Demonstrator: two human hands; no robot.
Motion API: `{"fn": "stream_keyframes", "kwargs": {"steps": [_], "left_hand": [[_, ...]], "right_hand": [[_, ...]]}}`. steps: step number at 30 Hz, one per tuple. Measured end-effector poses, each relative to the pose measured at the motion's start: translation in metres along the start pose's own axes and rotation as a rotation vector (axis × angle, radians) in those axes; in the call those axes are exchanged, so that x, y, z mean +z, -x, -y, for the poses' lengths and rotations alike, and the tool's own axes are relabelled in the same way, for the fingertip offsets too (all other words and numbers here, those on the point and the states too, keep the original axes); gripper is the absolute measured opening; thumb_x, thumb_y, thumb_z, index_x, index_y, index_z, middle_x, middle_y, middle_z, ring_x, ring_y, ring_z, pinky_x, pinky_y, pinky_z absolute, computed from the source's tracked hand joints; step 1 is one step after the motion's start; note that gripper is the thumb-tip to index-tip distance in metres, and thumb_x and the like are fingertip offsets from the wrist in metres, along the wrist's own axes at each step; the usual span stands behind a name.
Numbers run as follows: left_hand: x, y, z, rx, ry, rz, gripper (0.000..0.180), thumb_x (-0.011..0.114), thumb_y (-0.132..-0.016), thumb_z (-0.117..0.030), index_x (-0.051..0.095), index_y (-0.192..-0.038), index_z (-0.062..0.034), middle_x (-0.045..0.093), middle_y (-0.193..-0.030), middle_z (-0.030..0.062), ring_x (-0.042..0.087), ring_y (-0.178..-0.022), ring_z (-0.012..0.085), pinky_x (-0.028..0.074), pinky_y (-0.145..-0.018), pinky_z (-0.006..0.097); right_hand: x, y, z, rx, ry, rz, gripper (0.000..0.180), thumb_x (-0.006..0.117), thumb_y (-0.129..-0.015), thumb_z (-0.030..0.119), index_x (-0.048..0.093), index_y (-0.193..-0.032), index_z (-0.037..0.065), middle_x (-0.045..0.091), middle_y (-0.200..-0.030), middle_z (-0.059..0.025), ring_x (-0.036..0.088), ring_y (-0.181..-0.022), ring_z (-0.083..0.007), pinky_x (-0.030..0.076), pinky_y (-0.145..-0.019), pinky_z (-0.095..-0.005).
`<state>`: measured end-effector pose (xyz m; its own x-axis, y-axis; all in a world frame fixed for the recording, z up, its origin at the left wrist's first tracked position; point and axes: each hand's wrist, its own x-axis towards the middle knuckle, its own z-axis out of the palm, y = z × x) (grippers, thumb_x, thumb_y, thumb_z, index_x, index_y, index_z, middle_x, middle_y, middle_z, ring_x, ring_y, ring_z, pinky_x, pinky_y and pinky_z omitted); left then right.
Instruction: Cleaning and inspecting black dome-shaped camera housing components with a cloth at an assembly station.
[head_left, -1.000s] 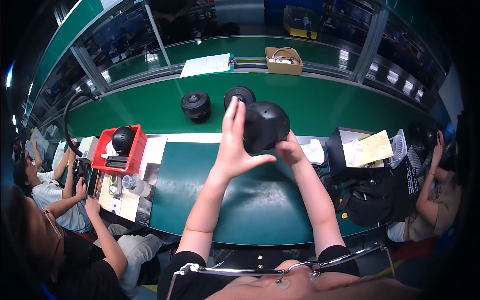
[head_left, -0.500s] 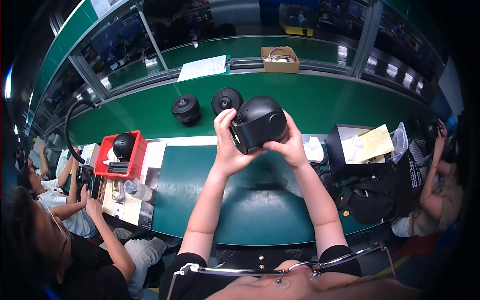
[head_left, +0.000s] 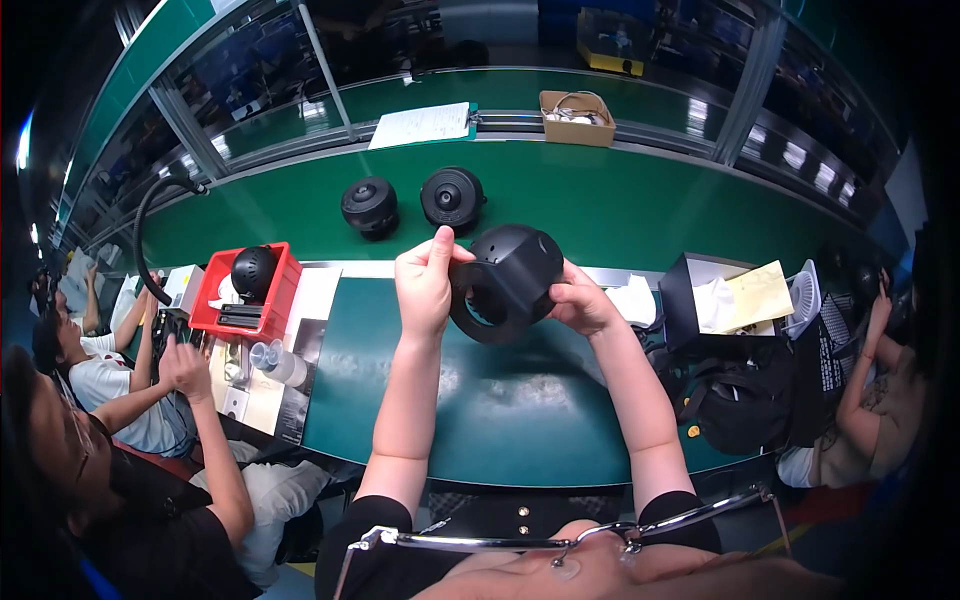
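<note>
Between my hands, above the near edge of the green belt, is a black rounded plastic housing (head_left: 525, 270). Its flat face and a ring-shaped opening are turned toward the lower left. My left hand (head_left: 426, 285) pinches the housing's left rim, thumb up. On the other side my right hand (head_left: 588, 303) grips its right edge between thumb and fingers. Beyond them, two round black units stand on the green belt: one with a ringed top (head_left: 451, 198), and a smaller one (head_left: 370, 207) to its left.
On the left stands a red bin (head_left: 282, 300) with a black dome inside, beside clear plastic cups (head_left: 284, 362). A black box (head_left: 690, 300) with papers and a black bag (head_left: 745, 395) lie right. Behind are a clipboard (head_left: 425, 125) and cardboard box (head_left: 578, 118). Co-workers sit on both sides.
The housing has come down toward me and turned, so its ring opening now shows. My left hand has shifted its grip to the rim. The view has tilted slightly.
</note>
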<state>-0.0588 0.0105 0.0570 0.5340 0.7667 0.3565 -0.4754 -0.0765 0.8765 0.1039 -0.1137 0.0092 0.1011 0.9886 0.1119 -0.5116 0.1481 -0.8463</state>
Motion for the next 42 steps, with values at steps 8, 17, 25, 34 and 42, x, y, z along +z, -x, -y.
{"fn": "stream_keyframes", "kwargs": {"steps": [8,17,25,34,42], "left_hand": [[-0.007,-0.01,0.007,-0.081,0.119,0.053,0.042,0.044,-0.094,-0.03,0.063,-0.079,0.0046,0.062,-0.066,0.0102,0.057,-0.053,0.0121,0.046,-0.048,0.021],[-0.057,-0.05,0.112,-0.148,-0.045,-0.421,0.036,0.051,-0.09,-0.018,0.045,-0.12,0.0011,0.055,-0.097,0.009,0.058,-0.079,0.0125,0.049,-0.064,0.024],[0.006,-0.026,0.105,0.203,-0.5,-0.02,0.06,0.061,-0.083,-0.03,0.036,-0.128,-0.0004,0.038,-0.123,0.016,0.039,-0.116,0.0279,0.031,-0.098,0.037],[-0.078,-0.13,0.144,-0.017,-1.164,-0.553,0.118,0.078,-0.05,-0.054,0.014,-0.141,-0.0147,0.01,-0.142,0.0265,0.017,-0.128,0.0474,0.024,-0.1,0.057],[-0.083,-0.091,0.09,-0.181,-1.018,-0.081,0.123,0.083,-0.045,-0.041,0.013,-0.14,-0.005,0.032,-0.124,0.0226,0.043,-0.112,0.0368,0.039,-0.095,0.037]], "right_hand": [[-0.013,-0.008,-0.012,0.065,-0.192,0.072,0.08,0.067,-0.073,0.031,0.023,-0.136,0.011,0.042,-0.129,-0.0118,0.051,-0.111,-0.028,0.051,-0.079,-0.0468],[-0.053,-0.02,0.038,-0.35,0.599,-0.553,0.075,0.077,-0.062,0.01,0.042,-0.128,0.007,0.057,-0.107,-0.0059,0.056,-0.092,-0.0166,0.049,-0.073,-0.0314],[-0.055,-0.009,0.035,-0.111,-0.068,-0.384,0.059,0.064,-0.077,0.022,0.036,-0.129,0.016,0.05,-0.115,-0.0071,0.055,-0.099,-0.0252,0.051,-0.073,-0.0458],[-0.067,0.026,0.045,-0.3,-0.055,-0.551,0.049,0.062,-0.08,0.027,0.041,-0.124,0.022,0.051,-0.114,-0.0041,0.053,-0.103,-0.0244,0.046,-0.079,-0.0495],[-0.082,0.04,0.05,-0.265,-0.212,-0.489,0.047,0.062,-0.079,0.032,0.042,-0.121,0.026,0.053,-0.115,-0.0063,0.051,-0.107,-0.0286,0.042,-0.083,-0.0545]]}}
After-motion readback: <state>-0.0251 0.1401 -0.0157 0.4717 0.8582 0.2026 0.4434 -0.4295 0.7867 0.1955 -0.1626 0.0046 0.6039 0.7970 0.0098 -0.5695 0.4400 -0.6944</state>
